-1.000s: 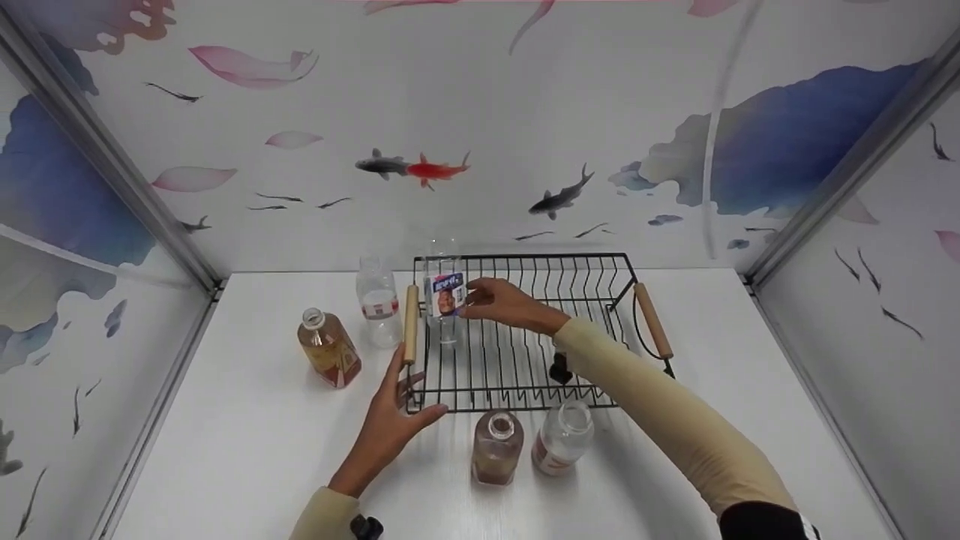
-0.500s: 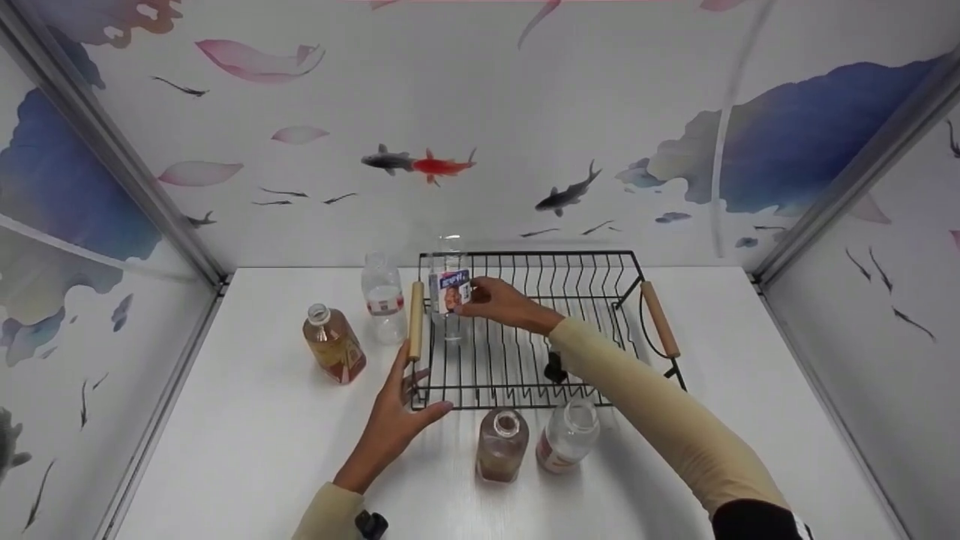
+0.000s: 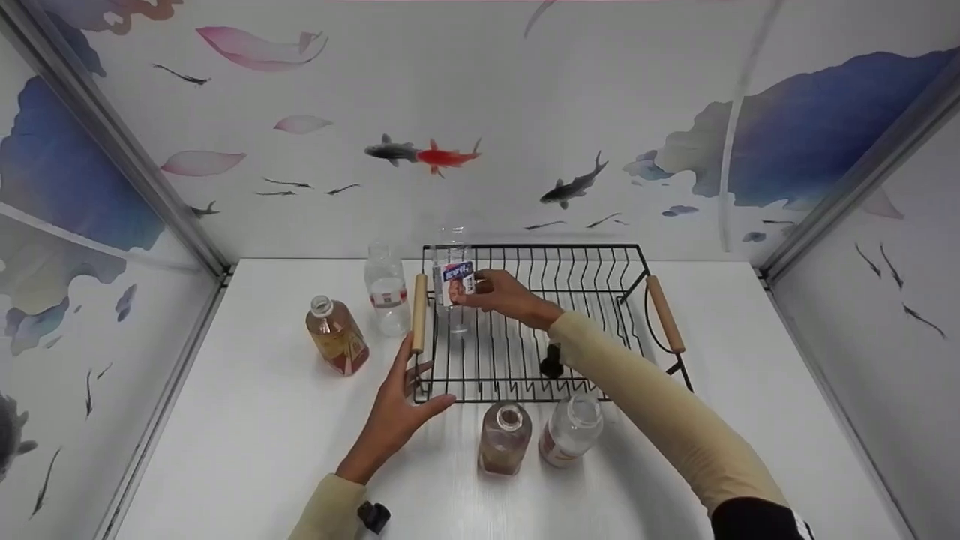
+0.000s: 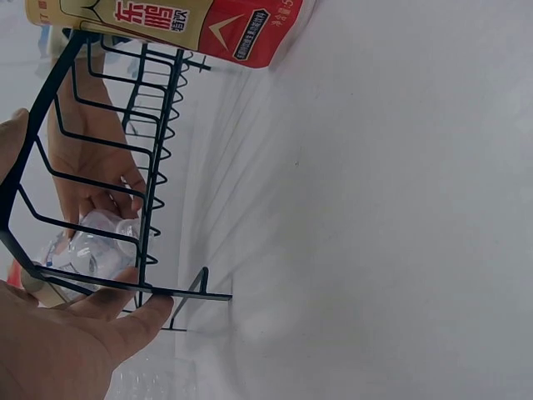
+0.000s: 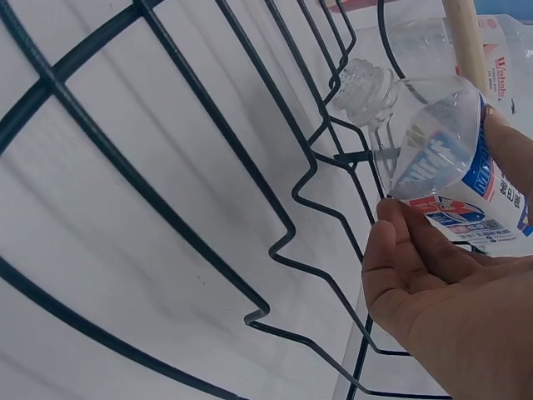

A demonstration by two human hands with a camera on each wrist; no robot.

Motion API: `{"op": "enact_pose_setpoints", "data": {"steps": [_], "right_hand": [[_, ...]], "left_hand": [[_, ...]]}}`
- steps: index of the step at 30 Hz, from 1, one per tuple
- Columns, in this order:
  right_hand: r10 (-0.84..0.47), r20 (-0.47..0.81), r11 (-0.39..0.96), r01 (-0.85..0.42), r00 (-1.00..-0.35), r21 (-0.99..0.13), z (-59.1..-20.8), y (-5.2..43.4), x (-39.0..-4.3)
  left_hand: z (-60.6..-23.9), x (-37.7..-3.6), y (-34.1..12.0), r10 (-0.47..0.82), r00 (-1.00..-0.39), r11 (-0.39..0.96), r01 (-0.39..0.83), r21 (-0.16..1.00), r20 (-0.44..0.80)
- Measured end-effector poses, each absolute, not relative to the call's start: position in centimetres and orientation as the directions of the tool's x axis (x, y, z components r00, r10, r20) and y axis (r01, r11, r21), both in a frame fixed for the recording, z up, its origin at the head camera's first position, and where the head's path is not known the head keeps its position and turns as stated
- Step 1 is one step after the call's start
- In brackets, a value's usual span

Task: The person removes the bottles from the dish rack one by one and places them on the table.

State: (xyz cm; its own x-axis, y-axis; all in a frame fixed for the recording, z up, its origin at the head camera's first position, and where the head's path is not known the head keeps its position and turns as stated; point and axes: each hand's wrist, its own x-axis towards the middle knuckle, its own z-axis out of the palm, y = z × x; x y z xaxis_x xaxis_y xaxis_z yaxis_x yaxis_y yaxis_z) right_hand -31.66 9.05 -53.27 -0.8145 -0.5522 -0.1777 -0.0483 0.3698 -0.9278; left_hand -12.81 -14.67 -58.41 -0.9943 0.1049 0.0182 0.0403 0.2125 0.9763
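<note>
My right hand [image 3: 510, 296] pinches a clear plastic bottle [image 3: 456, 283] with a blue and white label, upside down inside the left end of a black wire dish rack [image 3: 555, 246]. In the right wrist view, thumb and fingers lie on either side of the bottle [image 5: 433, 137] at its label, and its neck is uncapped. My left hand [image 3: 394, 412] grips the rack's front left corner, below the wooden handle [image 3: 419, 315]. In the left wrist view, fingers of the left hand [image 4: 75, 350] touch the wire frame. Whether the neck touches the rack's floor I cannot tell.
Left of the rack stand a clear bottle [image 3: 388, 298] and an amber-tinted bottle [image 3: 337, 337]. In front of it are a brownish bottle [image 3: 505, 442] and another clear bottle [image 3: 571, 431]. Patterned walls enclose the white table [image 3: 247, 442].
The whole view has shifted slightly, with the scene a little higher in frame. Both hands keep their holds on the bottle and the rack, with little visible movement.
</note>
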Motion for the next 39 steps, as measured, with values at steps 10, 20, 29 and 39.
{"op": "enact_pose_setpoints", "data": {"steps": [10, 20, 29, 39], "right_hand": [[-0.523, -0.17, 0.302, 0.004, -0.835, -0.953, -52.0, 11.8, -31.1], [-0.543, -0.121, 0.244, -0.018, -0.831, -0.97, -50.7, 14.9, -30.3], [-0.521, -0.117, 0.202, 0.011, -0.846, -0.979, -49.8, 16.9, -29.6], [-0.543, -0.094, 0.188, -0.012, -0.834, -0.982, -48.4, 19.2, -28.6]], "left_hand": [[-58.5, -13.1, -14.4, 0.124, -0.992, 0.197, 0.063, 0.978, 0.039], [-58.4, -13.1, -14.6, 0.122, -0.992, 0.204, 0.055, 0.978, 0.03], [-58.6, -12.9, -14.9, 0.127, -0.992, 0.189, 0.051, 0.981, 0.027], [-58.5, -12.7, -14.8, 0.122, -0.992, 0.184, 0.038, 0.982, 0.015]]}}
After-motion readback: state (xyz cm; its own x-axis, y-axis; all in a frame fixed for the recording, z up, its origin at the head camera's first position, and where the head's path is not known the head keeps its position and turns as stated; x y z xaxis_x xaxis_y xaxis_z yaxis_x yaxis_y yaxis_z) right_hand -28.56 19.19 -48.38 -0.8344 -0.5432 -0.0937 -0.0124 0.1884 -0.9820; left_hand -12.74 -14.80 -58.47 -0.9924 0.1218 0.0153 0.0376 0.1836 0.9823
